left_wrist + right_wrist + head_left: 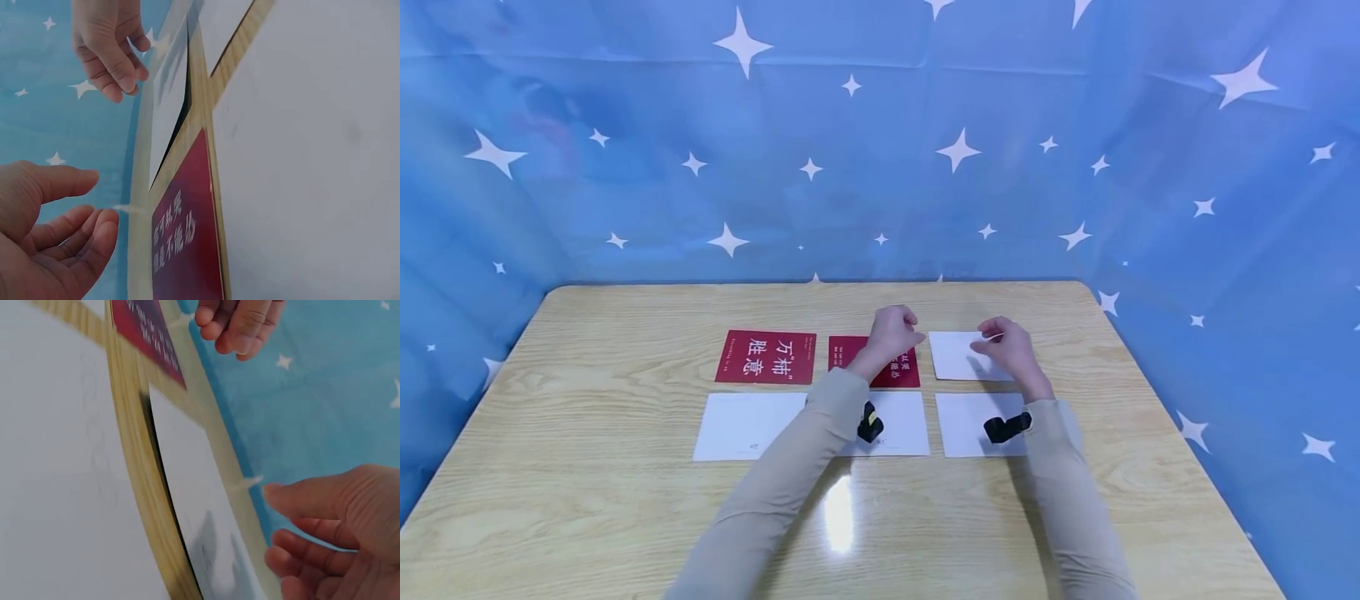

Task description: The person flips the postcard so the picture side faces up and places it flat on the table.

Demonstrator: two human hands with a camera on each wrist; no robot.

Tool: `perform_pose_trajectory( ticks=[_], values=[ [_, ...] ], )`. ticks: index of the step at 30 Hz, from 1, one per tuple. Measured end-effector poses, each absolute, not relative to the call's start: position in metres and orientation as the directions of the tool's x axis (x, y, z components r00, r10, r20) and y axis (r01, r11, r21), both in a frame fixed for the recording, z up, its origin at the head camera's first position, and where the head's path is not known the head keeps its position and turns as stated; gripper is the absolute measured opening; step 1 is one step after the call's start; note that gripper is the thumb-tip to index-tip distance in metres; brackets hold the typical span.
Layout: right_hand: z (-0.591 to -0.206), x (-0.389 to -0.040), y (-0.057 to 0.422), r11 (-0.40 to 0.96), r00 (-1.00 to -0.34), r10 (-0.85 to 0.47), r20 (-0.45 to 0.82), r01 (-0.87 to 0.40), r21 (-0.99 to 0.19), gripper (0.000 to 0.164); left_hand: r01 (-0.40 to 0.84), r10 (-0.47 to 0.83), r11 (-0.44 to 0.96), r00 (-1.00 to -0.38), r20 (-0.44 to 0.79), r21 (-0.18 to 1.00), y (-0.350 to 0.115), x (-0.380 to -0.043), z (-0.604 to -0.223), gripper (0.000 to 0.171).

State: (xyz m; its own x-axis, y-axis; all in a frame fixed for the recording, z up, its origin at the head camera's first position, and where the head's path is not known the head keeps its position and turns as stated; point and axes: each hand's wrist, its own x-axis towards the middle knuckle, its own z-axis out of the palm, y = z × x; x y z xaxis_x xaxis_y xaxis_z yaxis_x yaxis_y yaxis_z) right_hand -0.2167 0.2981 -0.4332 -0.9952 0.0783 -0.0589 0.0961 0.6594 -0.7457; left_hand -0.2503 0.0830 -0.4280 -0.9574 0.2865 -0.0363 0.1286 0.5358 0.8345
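My left hand (892, 332) hovers over the middle red card (904, 372), covering part of it in the head view. Its fingers are loosely bent with a gap below the thumb, and nothing is held. Above the upper right white card (951, 357) is my right hand (1009, 348), also relaxed and holding nothing. In the right wrist view one edge of that white card (187, 462) stands slightly off the table, with a dark gap under it. White characters mark the middle red card (187, 250) in the left wrist view.
Another red card (766, 357) lies at the upper left of the wooden table (587, 467). A nearer row has a left white card (737, 421), a middle one (906, 421) partly under my left wrist, and a right one (962, 421). A blue starry curtain (880, 192) hangs behind.
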Motion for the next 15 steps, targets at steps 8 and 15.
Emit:
perform_pose_trajectory(
  ticks=[8,15],
  values=[
    [-0.436,-0.218,0.318,0.663,-0.989,0.13,-0.077,0.144,-0.735,0.046,0.139,0.334,0.563,-0.94,-0.07,0.815,0.106,-0.256,-0.434,0.041],
    [-0.438,-0.22,0.328,0.681,-0.987,0.105,-0.12,0.159,-0.715,0.056,0.171,0.377,0.635,-0.92,-0.109,0.753,0.119,-0.256,-0.435,0.051]
  ],
)
